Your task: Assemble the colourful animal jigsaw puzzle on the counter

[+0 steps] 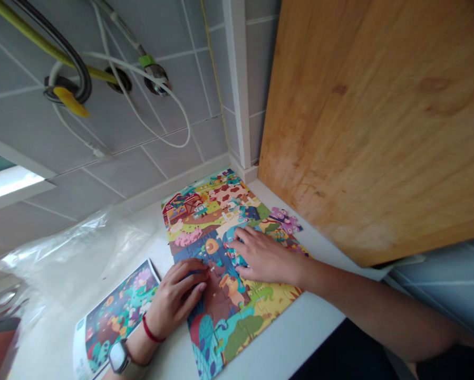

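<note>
A colourful jigsaw puzzle (256,311) with farm animals and plants lies largely joined on the white counter. My left hand (181,290) rests on its left edge, fingers loosely bent and thumb apart, with no piece visible in them. Over the middle of the picture, my right hand (262,256) touches the puzzle with spread fingers and thumb; whatever lies beneath the palm is hidden. A purple puzzle piece (286,219) juts past the right edge of the picture. To the left, partly behind my left wrist, is a printed reference sheet (116,306) with a similar picture.
Clear plastic wrapping (74,258) lies on the counter (276,338) at the left. A wooden board (363,121) stands along the right side. Hoses and a white cable (183,119) hang against the tiled wall (161,31) at the back.
</note>
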`<state>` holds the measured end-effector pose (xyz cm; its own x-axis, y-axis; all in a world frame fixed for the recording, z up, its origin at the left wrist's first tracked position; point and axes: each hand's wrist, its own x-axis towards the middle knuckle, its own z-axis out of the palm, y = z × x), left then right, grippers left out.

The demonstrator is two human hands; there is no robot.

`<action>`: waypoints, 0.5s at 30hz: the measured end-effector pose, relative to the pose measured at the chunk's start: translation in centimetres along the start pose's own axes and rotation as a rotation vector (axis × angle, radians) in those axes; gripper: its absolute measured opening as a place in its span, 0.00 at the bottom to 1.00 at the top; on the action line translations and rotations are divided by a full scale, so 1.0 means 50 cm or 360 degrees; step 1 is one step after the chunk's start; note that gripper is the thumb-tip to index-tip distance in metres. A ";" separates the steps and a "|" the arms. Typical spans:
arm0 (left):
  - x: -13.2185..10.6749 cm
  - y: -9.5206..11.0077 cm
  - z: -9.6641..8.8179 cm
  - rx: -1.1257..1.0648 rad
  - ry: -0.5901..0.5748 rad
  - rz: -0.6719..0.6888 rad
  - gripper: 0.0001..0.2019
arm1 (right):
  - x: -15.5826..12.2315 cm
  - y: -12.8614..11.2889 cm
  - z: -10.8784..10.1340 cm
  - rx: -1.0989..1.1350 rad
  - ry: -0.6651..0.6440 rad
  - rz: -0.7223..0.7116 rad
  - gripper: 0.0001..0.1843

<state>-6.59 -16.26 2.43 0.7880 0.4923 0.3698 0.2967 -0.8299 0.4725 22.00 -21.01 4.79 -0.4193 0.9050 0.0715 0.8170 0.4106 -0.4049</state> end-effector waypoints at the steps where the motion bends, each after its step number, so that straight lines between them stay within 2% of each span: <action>1: 0.000 0.000 0.000 0.0005 -0.0002 0.0004 0.11 | -0.001 -0.005 0.004 -0.0049 0.0013 0.0028 0.20; 4: -0.003 -0.002 0.001 0.0030 -0.0019 -0.0001 0.11 | -0.005 -0.011 0.008 -0.0119 0.0004 0.0100 0.18; 10: -0.005 -0.002 0.002 0.0084 -0.0051 -0.0037 0.12 | -0.007 0.006 -0.009 -0.0036 -0.0129 0.0124 0.22; 15: 0.012 0.030 -0.004 0.0044 -0.0135 -0.0140 0.12 | -0.003 0.028 -0.021 0.0112 -0.0218 0.0131 0.25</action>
<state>-5.76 -17.19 3.51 0.8006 0.5405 0.2586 0.3804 -0.7919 0.4777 23.62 -20.43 5.17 -0.4061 0.9097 -0.0873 0.8232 0.3226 -0.4672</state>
